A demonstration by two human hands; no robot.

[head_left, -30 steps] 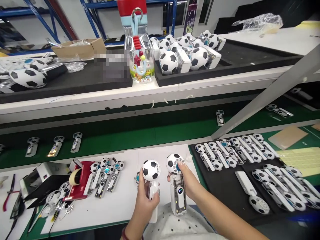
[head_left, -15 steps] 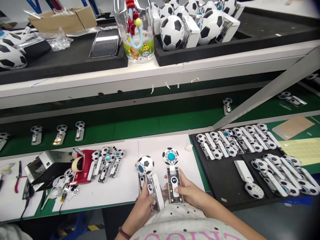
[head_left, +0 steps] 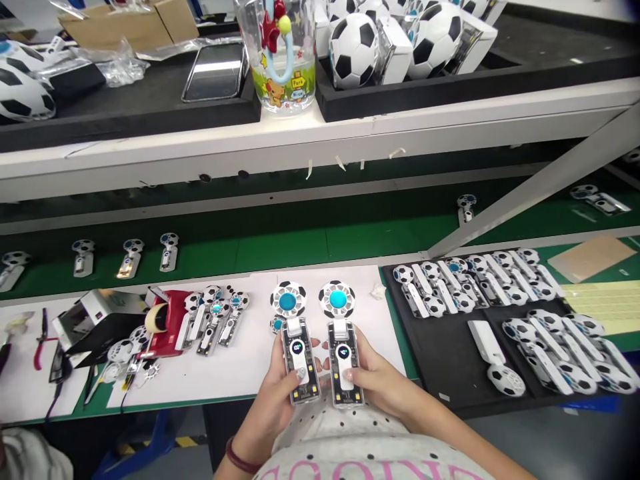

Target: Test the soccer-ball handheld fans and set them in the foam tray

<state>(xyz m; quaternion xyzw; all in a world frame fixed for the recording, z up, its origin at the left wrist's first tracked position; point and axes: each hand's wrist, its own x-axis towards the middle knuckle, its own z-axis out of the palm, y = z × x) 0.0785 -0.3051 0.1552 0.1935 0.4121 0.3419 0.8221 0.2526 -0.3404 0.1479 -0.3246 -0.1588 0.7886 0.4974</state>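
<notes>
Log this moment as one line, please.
left hand: holds football-headed device | right hand: holds second device | both displays: lit | leftward: red tape dispenser | rightward: black tray with similar devices

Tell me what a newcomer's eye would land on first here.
First, the two soccer-patterned devices side by side at lower centre, one in the left hand, the other in the right hand, both displays lit. Then the red tape dispenser on the white sheet to their left, and the clear container with a colourful charm on the shelf above.
</notes>
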